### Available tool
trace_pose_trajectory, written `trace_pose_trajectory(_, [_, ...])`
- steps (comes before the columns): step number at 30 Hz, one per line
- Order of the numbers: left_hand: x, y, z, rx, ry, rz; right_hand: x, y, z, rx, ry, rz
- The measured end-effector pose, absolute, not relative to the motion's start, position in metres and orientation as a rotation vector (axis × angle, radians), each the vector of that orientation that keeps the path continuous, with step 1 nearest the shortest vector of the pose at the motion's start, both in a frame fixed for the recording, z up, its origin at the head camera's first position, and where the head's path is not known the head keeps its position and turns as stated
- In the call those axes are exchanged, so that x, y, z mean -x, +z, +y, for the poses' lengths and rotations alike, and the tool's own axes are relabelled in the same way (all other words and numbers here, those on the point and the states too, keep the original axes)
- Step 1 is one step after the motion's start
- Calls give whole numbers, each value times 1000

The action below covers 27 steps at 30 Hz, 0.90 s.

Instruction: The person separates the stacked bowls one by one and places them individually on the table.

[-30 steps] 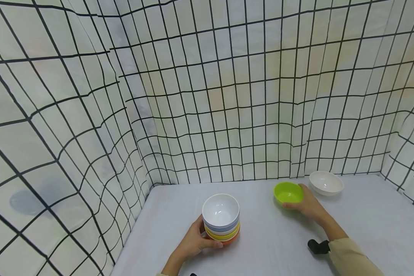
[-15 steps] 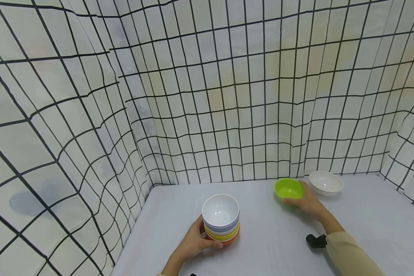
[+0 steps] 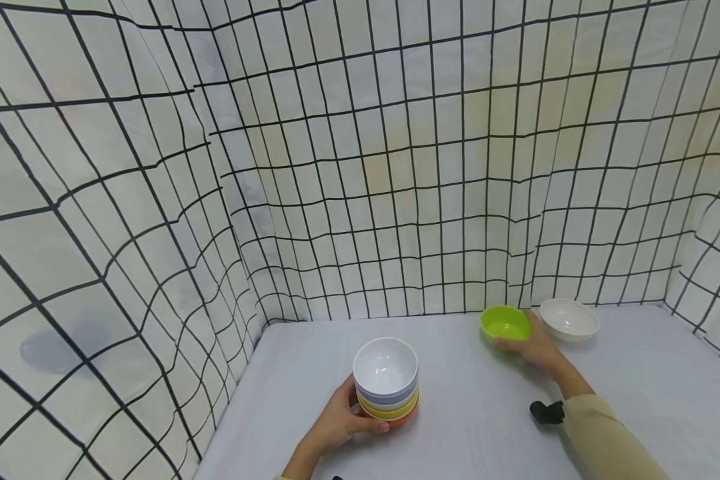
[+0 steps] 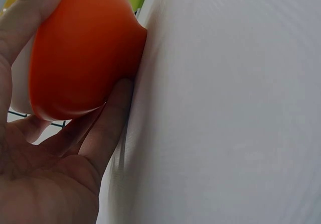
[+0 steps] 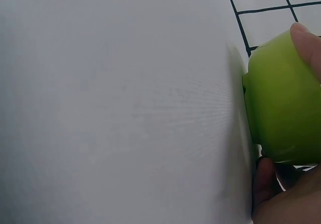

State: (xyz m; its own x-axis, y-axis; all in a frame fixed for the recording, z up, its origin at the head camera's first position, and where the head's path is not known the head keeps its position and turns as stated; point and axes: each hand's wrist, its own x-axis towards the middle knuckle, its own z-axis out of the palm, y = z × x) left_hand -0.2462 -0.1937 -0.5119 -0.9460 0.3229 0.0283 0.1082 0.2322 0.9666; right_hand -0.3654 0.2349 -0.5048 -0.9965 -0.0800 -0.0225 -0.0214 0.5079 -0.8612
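Grid-lined walls (image 3: 360, 167) stand around a white counter (image 3: 456, 413). Near left stands a bowl stack (image 3: 387, 377), orange at its base, gripped by the left hand (image 3: 339, 421), fingers half spread around its left side. Far right sits a white bowl (image 3: 570, 320); just left of it, the right hand (image 3: 539, 345) holds a smaller green bowl (image 3: 505, 323), fingers half spread around its right side.

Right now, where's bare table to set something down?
Bare table lies between the bowl stack and green bowl, and left of the stack, past the left hand. Back right is crowded: the right hand holds the green bowl beside the loose white bowl.
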Motion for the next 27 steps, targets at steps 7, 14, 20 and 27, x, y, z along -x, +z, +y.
trace_pose_trajectory(7, [246, -510, -193, -413, 1793, 2328, 369, -504, 236, 35, -1517, 2667])
trace_pose_trajectory(14, [246, -511, -192, -400, 1795, 2323, 371, -505, 237, -13, -1512, 2661])
trace_pose_trajectory(20, [246, -512, -193, -407, 1793, 2323, 373, -505, 238, -36, -1537, 2639])
trace_pose_trajectory(27, [246, -512, -194, -413, 1786, 2334, 375, -507, 239, -40, -1550, 2640])
